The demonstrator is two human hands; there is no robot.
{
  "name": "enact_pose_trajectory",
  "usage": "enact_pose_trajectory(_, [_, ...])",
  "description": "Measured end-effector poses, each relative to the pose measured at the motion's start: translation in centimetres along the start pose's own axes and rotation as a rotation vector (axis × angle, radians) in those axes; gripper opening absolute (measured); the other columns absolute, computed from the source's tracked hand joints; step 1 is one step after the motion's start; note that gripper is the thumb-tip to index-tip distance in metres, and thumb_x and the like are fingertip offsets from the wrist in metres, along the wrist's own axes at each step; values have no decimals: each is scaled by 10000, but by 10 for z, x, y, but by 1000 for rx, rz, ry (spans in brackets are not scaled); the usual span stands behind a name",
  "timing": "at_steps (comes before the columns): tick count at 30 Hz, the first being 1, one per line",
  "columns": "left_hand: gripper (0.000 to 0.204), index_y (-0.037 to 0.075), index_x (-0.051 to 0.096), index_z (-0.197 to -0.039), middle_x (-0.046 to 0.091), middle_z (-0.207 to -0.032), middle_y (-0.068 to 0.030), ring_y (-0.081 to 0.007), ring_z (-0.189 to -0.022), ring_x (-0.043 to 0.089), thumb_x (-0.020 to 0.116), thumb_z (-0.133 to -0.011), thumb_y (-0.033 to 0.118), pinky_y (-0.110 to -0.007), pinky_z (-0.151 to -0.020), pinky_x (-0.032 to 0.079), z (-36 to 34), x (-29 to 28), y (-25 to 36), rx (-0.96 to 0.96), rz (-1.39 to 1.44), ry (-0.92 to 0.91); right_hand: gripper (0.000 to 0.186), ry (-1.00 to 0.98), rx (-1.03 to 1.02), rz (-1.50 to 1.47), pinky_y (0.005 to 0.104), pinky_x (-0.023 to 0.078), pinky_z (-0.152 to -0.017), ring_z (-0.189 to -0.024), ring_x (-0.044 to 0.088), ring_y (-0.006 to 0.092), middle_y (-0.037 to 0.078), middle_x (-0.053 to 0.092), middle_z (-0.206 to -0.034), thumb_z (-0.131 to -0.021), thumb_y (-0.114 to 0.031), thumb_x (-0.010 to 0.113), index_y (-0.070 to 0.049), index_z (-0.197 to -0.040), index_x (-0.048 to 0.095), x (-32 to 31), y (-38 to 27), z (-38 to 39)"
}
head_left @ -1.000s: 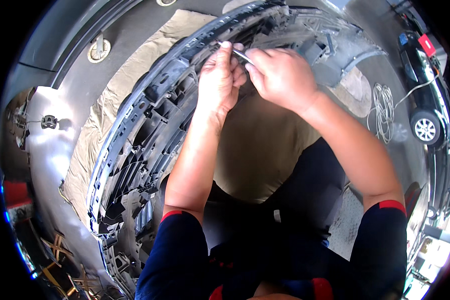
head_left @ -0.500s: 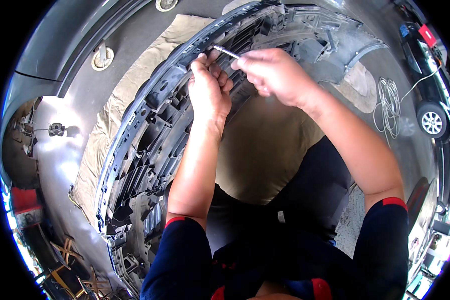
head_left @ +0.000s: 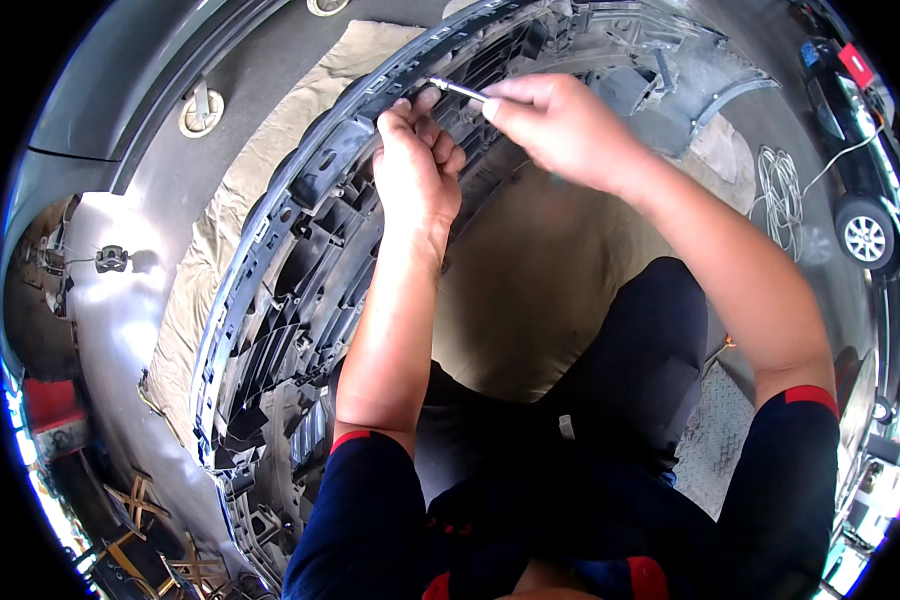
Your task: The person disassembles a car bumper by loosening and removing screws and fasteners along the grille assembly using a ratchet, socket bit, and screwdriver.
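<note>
head view: left hand [head_left: 417, 170] grips ribbed grey plastic bumper [head_left: 300, 250] (curved); right hand [head_left: 560, 125] pinches thin metal tool [head_left: 457, 90].

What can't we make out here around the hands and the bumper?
- Tip of the thin metal tool, head view: too small to tell its kind or what it touches.
- Tool's handle: hidden inside the right hand.
- Left hand fingertips: curl over the grey bumper edge, so the grip underneath is hidden.
- Bumper's lower end: lost in the dark fisheye rim.
- Dark car: cut off at the right edge.
</note>
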State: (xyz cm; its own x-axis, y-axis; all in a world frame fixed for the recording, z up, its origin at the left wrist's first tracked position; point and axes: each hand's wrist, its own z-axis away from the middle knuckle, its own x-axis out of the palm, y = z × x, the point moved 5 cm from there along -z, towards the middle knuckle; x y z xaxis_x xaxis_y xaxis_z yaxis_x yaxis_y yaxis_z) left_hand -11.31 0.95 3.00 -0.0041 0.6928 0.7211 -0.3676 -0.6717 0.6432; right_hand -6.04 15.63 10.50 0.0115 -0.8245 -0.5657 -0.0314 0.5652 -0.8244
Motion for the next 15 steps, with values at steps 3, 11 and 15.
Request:
enact_pose_trajectory(3, [385,29,659,-1026,304,-683,52,-85,-575,271,448,-1039,350,-255,-512,247,1,0,3,-4,-12,7,308,286,-640,727,219,400,-505,-523,486,45,-37,576,-712,-1032,-291,599,-60,-1211,696,3,-20,11])
enact_pose_trajectory(11, [384,18,653,-1055,287,-671,49,-91,-572,270,474,-1025,356,-260,-519,253,0,-9,2,-18,-8,9,304,53,-289,232,403,506,-590,-604,590,154,78,638,-705,-987,-246,639,-50,-1214,689,5,-4,2])
enact_pose_trajectory(15, [379,18,644,-1066,290,-675,45,-95,-580,273,480,-1025,358,-262,-522,256,-1,-4,1,-28,-7,-6,267,96,-274,72,353,472,-544,-571,553,106,42,586,-629,-987,-224,639,-44,-1167,720,7,-4,-2])
